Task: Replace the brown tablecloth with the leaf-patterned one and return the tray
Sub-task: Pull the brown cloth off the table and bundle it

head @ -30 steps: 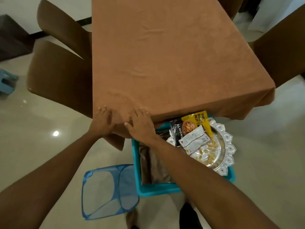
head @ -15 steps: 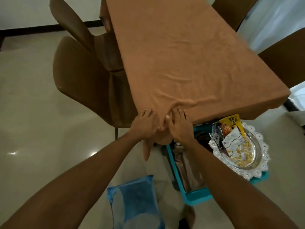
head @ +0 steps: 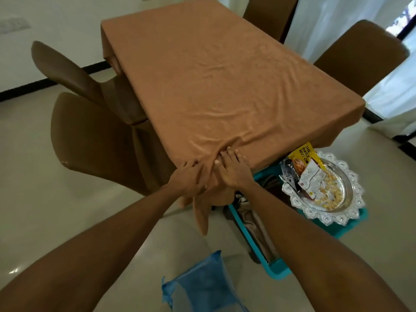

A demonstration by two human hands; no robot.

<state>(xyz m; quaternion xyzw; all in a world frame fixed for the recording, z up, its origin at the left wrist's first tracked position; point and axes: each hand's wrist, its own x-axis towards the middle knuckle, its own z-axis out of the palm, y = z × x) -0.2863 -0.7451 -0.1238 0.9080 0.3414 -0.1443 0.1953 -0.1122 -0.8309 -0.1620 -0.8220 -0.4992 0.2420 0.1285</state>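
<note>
Our hands at the near corner of the bench

Our left hand (head: 188, 179) and right hand (head: 233, 171) pinched the bunched brown tablecloth (head: 225, 86); the tray (head: 326, 194) lay right.

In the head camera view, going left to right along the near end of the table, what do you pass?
Near brown chair → left hand → right hand → snack packets → silver tray, which rests on a teal basket on the floor.
</note>
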